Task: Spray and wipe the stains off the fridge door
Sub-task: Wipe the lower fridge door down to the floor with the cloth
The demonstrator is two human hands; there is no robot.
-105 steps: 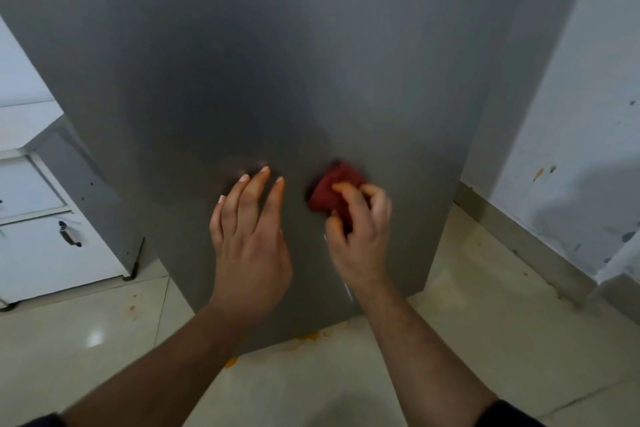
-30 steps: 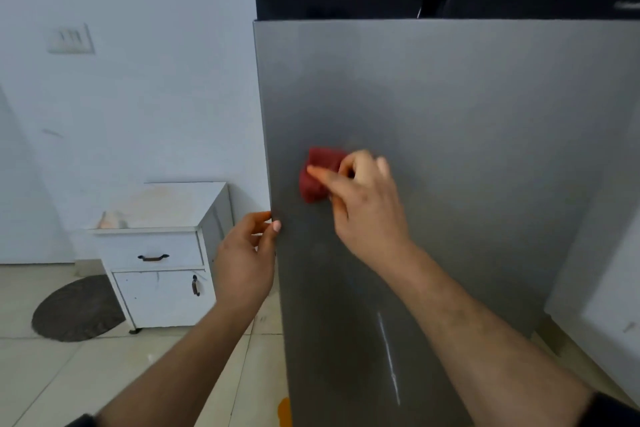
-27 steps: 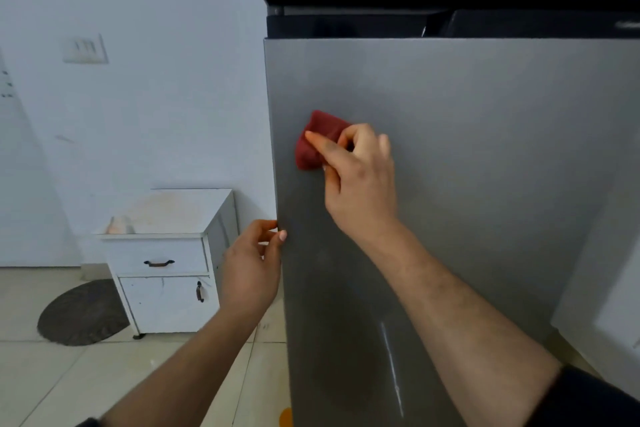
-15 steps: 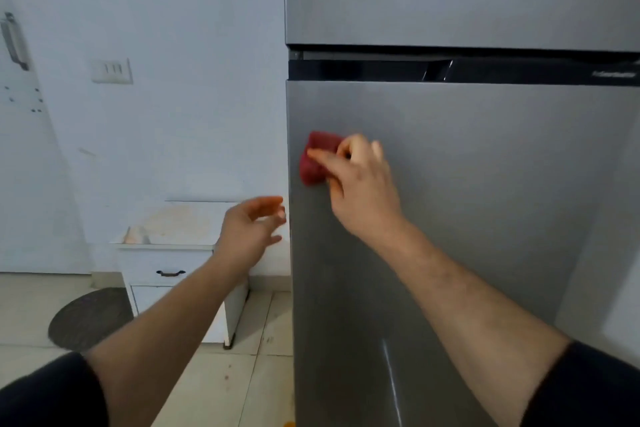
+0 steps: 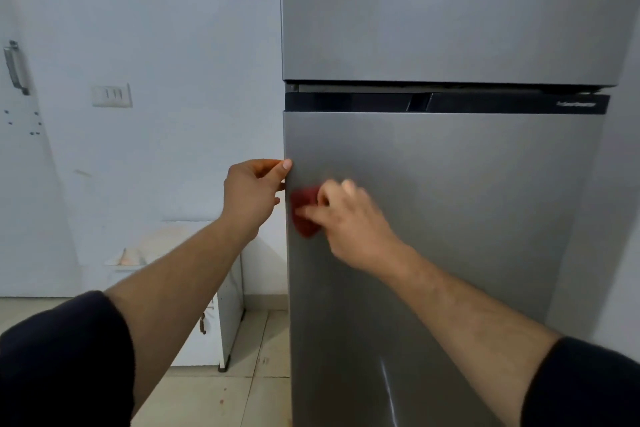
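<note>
While left fingers (image 5: 285, 165) hook the fridge door (image 5: 450, 218), blurred right fingers (image 5: 332, 191) seemingly pinch cloth (image 5: 304, 197) beneath them.

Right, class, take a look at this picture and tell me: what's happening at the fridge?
A person is cleaning the lower fridge door. The right hand holds a red cloth against it near the left edge, and is blurred with motion. The left hand grips that edge, thumb on the front.
</note>
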